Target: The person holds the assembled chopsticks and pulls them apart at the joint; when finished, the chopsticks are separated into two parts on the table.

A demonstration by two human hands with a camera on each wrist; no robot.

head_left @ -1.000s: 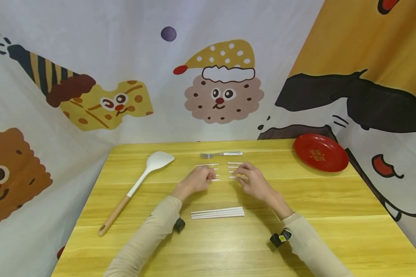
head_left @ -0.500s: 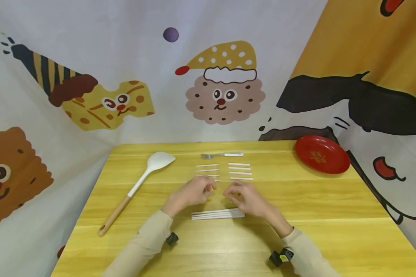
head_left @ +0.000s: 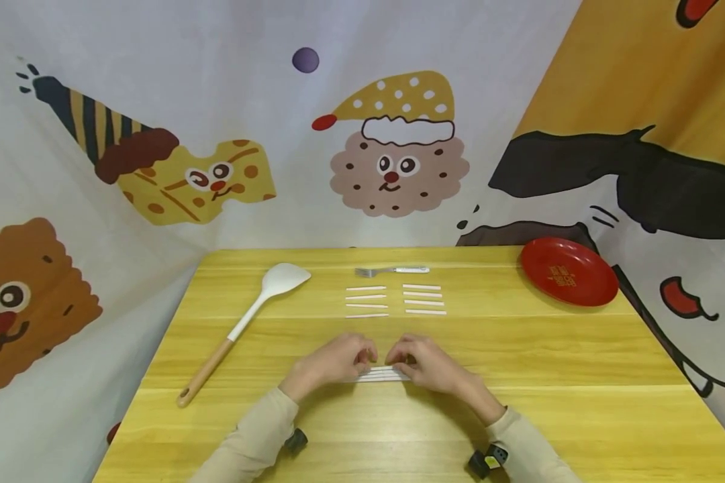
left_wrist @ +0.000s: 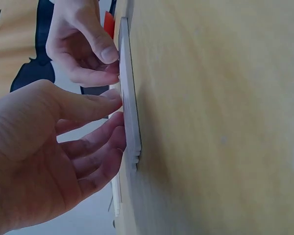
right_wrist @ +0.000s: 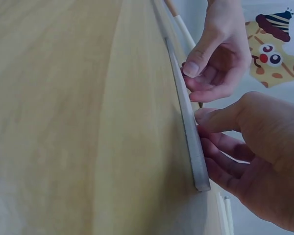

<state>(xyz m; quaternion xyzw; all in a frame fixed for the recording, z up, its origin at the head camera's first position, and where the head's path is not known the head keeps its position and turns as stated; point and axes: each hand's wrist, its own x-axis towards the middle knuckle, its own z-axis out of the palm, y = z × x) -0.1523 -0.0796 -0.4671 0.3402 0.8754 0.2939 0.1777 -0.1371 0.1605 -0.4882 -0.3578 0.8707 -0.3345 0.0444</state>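
Observation:
Several long, thin white sticks (head_left: 382,377) lie side by side on the wooden table, close to the person. My left hand (head_left: 338,359) is over their left part, thumb and fingers bent loosely, with the tips at the sticks in the left wrist view. Over the right part is my right hand (head_left: 431,362), its thumb and fingertips also touching or very near the sticks (right_wrist: 191,132). A gap shows between thumb and fingers on both hands. Farther off, short white sticks lie in two columns, a left column (head_left: 367,296) and a right column (head_left: 423,302).
A fork (head_left: 393,270) with a white handle lies behind the short sticks. To the left is a white spatula (head_left: 284,278) with a wooden handle, set diagonally. A red oval plate (head_left: 570,272) sits at the back right corner. A printed cloth (head_left: 248,80) hangs behind the table.
Both hands have left the nearest short sticks, which now lie in their columns. They have come back toward the person and down to the long white sticks.

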